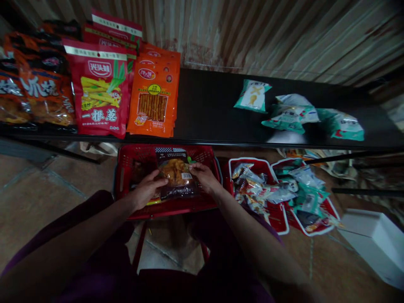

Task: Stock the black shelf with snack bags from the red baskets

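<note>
Between my two hands is a dark snack packet (176, 174) with a clear window showing brown food and a white barcode label. My left hand (147, 189) holds its left edge, thumb on the front. The right edge is pinched by my right hand (204, 176), near the upper corner. Both hands are over a red plastic basket (142, 213) that stands below the front edge of the black shelf. Other packets lie partly hidden in the basket, under and beside the held one.
On the black shelf (208, 109) stand red packets (99, 88), orange packets (153, 92) and black-orange packets (47, 92); several green-white packets (292, 113) lie rightward. Two smaller red baskets (279, 219) (331, 212) with packets and a white box (372, 240) are on the right.
</note>
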`<act>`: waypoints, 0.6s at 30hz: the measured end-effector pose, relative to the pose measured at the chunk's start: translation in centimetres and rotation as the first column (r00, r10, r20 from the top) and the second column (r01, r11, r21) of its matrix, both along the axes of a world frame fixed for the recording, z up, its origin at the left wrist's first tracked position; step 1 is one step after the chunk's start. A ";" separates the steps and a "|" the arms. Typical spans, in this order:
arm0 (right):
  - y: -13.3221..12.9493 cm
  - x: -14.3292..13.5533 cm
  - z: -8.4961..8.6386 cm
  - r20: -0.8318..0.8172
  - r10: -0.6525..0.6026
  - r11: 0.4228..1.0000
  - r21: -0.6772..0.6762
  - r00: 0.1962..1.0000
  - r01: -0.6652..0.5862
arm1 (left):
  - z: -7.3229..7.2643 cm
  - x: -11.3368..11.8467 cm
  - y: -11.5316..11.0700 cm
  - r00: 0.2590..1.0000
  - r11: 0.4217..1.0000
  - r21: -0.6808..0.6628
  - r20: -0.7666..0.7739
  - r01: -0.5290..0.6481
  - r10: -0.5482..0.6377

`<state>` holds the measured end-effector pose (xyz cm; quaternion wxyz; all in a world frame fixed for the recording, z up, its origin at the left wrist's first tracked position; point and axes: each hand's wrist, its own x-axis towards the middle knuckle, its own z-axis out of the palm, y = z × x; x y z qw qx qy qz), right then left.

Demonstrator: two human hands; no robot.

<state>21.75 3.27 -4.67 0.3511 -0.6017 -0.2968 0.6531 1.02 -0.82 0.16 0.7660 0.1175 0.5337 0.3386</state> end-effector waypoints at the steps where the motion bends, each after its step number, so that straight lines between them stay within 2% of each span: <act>1: -0.1 -0.1 0.0 -0.001 -0.003 1.000 0.010 1.000 0.003 | -0.1 0.1 0.0 1.000 1.000 0.006 -0.002 0.008 -0.008; 4: -0.1 -0.3 -0.1 -0.006 -0.014 0.999 0.030 1.000 0.014 | -0.3 0.2 0.1 1.000 1.000 0.016 0.003 0.018 -0.018; 11: 0.1 -0.4 -0.3 -0.076 -0.109 0.993 -0.044 0.991 0.106 | -0.6 0.4 0.3 0.997 0.998 0.058 0.073 -0.020 0.016; 18: -0.2 0.1 0.8 -0.201 0.009 0.991 -0.132 0.980 -0.037 | -0.7 0.1 0.6 0.994 0.993 0.056 0.013 -0.105 0.105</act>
